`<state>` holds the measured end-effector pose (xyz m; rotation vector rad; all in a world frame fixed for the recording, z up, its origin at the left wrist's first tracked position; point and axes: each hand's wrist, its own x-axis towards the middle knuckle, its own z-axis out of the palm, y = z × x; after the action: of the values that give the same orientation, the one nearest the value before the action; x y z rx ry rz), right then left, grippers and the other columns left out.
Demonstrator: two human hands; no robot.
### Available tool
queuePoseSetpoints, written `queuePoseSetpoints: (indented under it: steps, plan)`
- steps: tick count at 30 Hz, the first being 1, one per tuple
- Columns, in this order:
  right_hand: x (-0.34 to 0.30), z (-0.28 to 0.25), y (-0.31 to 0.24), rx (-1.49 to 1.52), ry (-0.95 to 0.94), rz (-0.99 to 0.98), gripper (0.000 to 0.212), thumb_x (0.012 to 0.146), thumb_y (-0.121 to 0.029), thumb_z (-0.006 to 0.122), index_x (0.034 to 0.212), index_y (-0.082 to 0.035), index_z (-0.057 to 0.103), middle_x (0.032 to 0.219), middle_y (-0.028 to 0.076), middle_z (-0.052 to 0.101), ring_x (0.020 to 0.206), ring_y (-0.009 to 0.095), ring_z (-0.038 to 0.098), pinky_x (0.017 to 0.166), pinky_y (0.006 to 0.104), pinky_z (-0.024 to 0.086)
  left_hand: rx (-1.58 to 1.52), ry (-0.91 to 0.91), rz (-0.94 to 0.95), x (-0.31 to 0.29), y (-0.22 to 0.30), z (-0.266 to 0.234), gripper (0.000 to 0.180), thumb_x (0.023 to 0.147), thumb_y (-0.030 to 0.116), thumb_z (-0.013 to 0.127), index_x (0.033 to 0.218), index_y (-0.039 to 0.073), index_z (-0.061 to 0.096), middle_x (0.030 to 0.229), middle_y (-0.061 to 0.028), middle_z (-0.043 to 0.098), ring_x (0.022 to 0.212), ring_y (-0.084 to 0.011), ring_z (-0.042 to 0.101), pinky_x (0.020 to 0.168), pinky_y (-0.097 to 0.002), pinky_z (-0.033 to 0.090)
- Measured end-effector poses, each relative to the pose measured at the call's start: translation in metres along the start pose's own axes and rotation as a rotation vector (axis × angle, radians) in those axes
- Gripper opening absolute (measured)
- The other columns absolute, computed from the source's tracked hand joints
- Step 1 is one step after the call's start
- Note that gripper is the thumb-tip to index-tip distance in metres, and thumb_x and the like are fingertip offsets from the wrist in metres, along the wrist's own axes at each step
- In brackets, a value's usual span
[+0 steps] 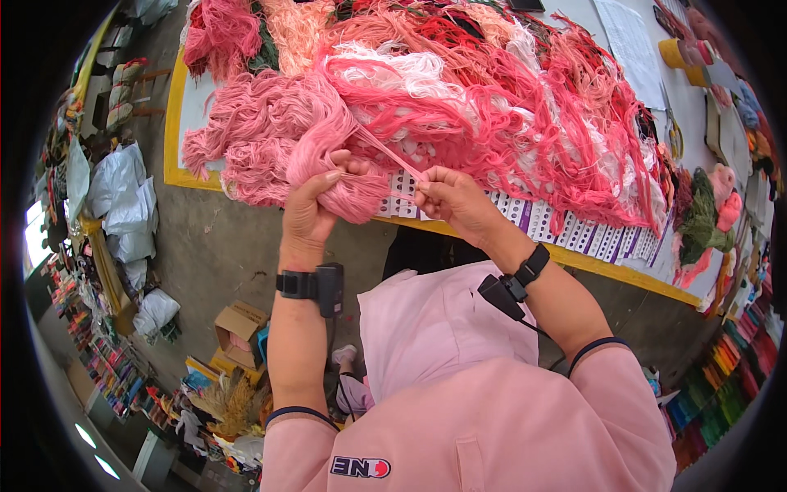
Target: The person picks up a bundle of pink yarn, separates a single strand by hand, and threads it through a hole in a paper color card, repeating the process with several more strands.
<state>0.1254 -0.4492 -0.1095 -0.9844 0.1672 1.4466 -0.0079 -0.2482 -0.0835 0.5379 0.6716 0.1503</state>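
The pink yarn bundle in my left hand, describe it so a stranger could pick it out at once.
Start at the yellow-edged table heaped with red, white and pink yarn. At its near edge, the left hand grips a pink yarn bundle. Unlike the loose heap behind it, it is squeezed into a tight tuft, with one thin strand running to the right hand.

pink yarn hank (328, 156), strand (389, 156) pulled taut

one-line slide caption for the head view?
Left hand grips a pink yarn bundle while right hand pinches one strand, over a yarn-heaped table.
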Motion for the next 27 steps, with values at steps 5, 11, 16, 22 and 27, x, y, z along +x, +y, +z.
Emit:
queuePoseSetpoints:
  steps: [5,11,16,22,27]
  plan:
    - [-0.001,0.011,-0.002,-0.108,0.019,-0.073,0.010,0.094,-0.014,0.060,0.096,-0.005,0.058,0.081,0.000,0.062,0.067,0.005,0.051,0.064,0.0194,0.043,0.305,0.064,-0.049,0.004,-0.005,0.014,0.036,0.080,-0.001,0.067,0.115,-0.006,0.060,0.104,-0.0138,0.067,0.098,-0.0221,0.066,0.088,-0.0338,0.053]
    - [0.009,0.025,0.004,-0.359,0.073,-0.294,0.014,0.091,-0.011,0.064,0.102,-0.002,0.063,0.089,0.000,0.064,0.078,0.005,0.054,0.071,0.0213,0.044,0.298,0.057,-0.057,0.006,-0.022,0.031,0.039,0.081,-0.001,0.069,0.119,-0.005,0.059,0.108,-0.0133,0.067,0.098,-0.0210,0.066,0.087,-0.0325,0.054]
    - [0.009,0.026,0.002,-0.312,0.047,-0.359,0.020,0.088,-0.011,0.068,0.103,0.000,0.063,0.093,0.002,0.065,0.080,0.006,0.056,0.072,0.0225,0.048,0.395,0.032,-0.018,0.004,-0.018,0.030,0.043,0.081,-0.001,0.070,0.122,-0.005,0.057,0.112,-0.0116,0.066,0.100,-0.0193,0.066,0.088,-0.0325,0.053]
    - [0.012,0.025,-0.003,-0.442,0.062,-0.379,0.018,0.087,-0.012,0.069,0.101,-0.001,0.063,0.092,0.004,0.065,0.076,0.005,0.054,0.068,0.0221,0.046,0.341,0.027,-0.011,0.005,-0.016,0.033,0.046,0.078,-0.005,0.071,0.121,-0.001,0.057,0.113,-0.0088,0.066,0.101,-0.0174,0.064,0.086,-0.0309,0.053]
    - [0.009,0.012,-0.004,-0.609,0.025,-0.368,0.014,0.092,-0.017,0.064,0.096,-0.004,0.061,0.089,-0.002,0.060,0.075,0.003,0.049,0.068,0.0201,0.040,0.440,0.020,-0.038,0.005,-0.010,0.023,0.043,0.076,-0.005,0.071,0.117,-0.002,0.059,0.110,-0.0119,0.067,0.101,-0.0193,0.064,0.088,-0.0313,0.052]
